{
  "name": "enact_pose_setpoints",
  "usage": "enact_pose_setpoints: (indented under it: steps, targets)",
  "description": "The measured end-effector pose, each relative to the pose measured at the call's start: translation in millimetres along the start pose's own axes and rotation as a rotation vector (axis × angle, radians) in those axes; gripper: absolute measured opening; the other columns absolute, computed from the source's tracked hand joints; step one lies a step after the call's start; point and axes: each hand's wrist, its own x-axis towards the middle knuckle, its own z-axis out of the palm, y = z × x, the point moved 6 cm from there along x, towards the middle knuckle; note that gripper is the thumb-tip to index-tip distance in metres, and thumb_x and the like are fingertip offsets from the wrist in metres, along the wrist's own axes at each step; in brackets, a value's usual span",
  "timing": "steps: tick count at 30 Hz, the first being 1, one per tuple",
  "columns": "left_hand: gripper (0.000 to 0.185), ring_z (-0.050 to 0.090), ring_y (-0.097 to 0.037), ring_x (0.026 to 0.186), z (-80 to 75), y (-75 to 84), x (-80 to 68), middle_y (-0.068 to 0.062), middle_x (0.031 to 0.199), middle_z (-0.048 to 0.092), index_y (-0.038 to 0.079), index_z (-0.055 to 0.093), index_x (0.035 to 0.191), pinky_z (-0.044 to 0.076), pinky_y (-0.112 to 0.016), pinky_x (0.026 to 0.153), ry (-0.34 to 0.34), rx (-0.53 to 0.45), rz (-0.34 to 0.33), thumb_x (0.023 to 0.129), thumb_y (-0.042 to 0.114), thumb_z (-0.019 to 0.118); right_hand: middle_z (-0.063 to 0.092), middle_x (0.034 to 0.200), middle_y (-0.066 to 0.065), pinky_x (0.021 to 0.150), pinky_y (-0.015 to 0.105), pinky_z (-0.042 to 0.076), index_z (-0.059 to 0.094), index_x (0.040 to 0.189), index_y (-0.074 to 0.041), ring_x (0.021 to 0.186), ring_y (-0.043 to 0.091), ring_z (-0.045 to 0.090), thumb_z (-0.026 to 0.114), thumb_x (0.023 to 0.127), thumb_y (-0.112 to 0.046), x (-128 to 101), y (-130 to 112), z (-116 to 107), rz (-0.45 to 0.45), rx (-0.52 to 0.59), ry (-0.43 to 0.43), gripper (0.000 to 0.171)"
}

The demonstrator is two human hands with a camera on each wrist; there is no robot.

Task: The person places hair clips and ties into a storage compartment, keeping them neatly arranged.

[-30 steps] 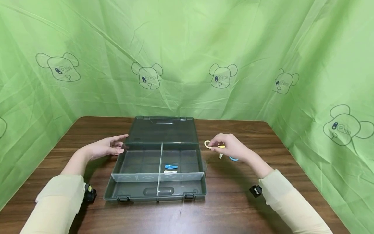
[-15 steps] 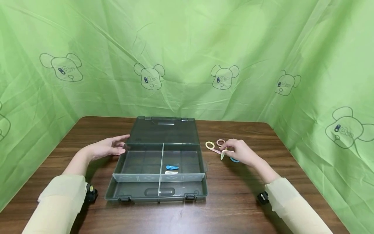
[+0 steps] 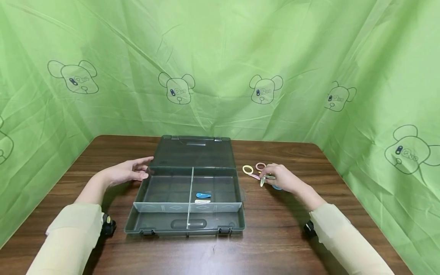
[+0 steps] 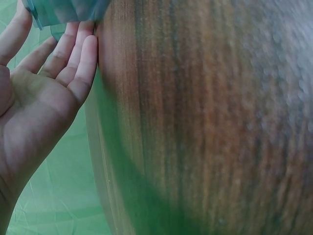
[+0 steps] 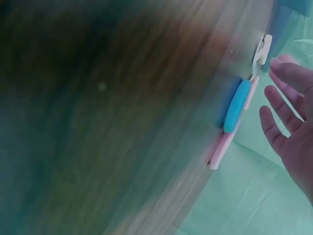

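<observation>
On the left, the left hand [image 3: 127, 173] lies on the brown table [image 3: 275, 244] with its fingers straight and relaxed, fingertips touching the left wall of the open grey box [image 3: 187, 225] near the hinge line — it holds nothing. In the left wrist view the same straight fingers [image 4: 80, 58] meet the box's clear corner.

The box sits in the middle, its lid laid flat toward the far side. A divider splits the tray into two halves; in the right half, near the front wall, lie a blue hair clip [image 3: 203, 195] and a white hair clip [image 3: 202, 201], both with their long axis running left to right.

To the right of the box, on the bare table, is a small cluster: a yellow hair tie [image 3: 247, 169], a pink hair tie [image 3: 260, 166], a pink hair clip [image 3: 255, 176], a pale hair clip [image 3: 262, 181] and a blue piece [image 3: 276, 187] half hidden under the palm. The right hand [image 3: 282, 178] is right over this cluster, fingertips at the pale clip, which points toward the near edge and slightly left. Whether the fingers already pinch it cannot be told; the right wrist view shows them [image 5: 283, 105] loosely spread beside the clips.

The right hand is far the nearer to the loose pieces — the box lies to its left, with only the low side wall between.
</observation>
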Motion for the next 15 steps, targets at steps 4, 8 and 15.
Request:
enact_pose_setpoints:
  steps: [4,8,15]
  targets:
    - [0.083,0.017,-0.041,0.138,-0.2,-0.4,0.2,-0.032,0.149,0.017,0.012,0.008,0.153,0.036,-0.032,0.1,-0.001,0.002,0.001,0.092,0.021,0.062,0.069,0.087,0.002,0.076,0.039,0.048,0.071,0.083,-0.011,0.088,0.025,0.064,0.078,0.07,0.002,2.2,-0.7,5.2,-0.078,0.007,-0.015,0.02]
    - [0.082,0.016,-0.041,0.138,0.1,-0.4,-0.1,-0.032,0.149,0.018,0.012,0.008,0.153,0.035,-0.036,0.102,0.0,0.016,0.0,0.092,0.022,0.062,0.069,0.087,0.003,0.077,0.041,0.049,0.07,0.081,-0.009,0.09,0.029,0.065,0.079,0.067,0.004,3.2,0.4,9.3,-0.126,0.01,-0.031,0.022]
    - [0.083,0.014,-0.042,0.139,-0.1,1.9,-0.8,-0.031,0.15,0.015,0.012,0.007,0.153,0.035,-0.033,0.101,0.003,0.008,0.001,0.092,0.022,0.062,0.068,0.084,0.001,0.077,0.038,0.045,0.071,0.081,-0.01,0.083,0.019,0.063,0.079,0.067,0.003,4.1,3.4,12.3,-0.102,-0.008,-0.096,0.021]
